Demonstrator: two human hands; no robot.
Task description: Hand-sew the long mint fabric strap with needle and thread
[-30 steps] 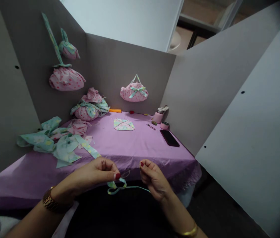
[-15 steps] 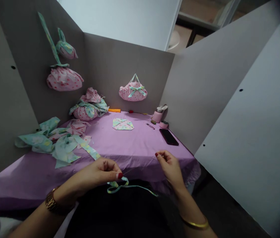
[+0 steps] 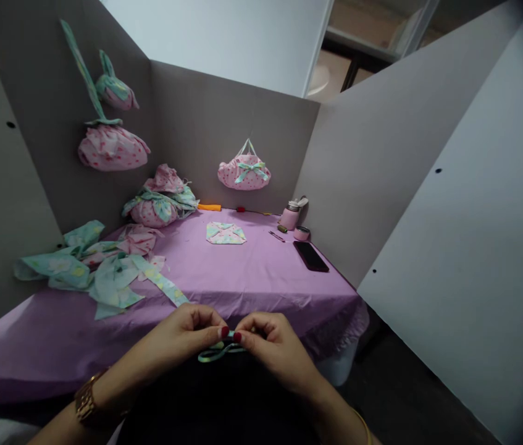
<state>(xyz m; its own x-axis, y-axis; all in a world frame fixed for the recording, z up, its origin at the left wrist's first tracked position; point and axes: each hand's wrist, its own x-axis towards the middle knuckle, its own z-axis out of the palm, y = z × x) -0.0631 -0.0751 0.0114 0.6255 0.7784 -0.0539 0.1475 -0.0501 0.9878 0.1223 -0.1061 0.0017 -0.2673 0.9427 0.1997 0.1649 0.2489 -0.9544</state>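
At the table's near edge, my left hand pinches a thin green patterned fabric strip. My right hand is closed beside it, thumb and finger pressed at the same piece of strip, the fingertips of both hands nearly touching. The strip's loop hangs below the fingers. No needle or thread can be made out between the hands. Further back, a folded green and pink fabric piece lies flat on the purple cloth.
Fabric scraps and stuffed pouches lie at the left. Pink pouches hang on the grey panels. A black phone, thread spool, small snips and pink bottle are at the right.
My right hand has moved left and down from beyond the strip to meet my left hand, and its fingers now close at the strip. The view has shifted slightly.
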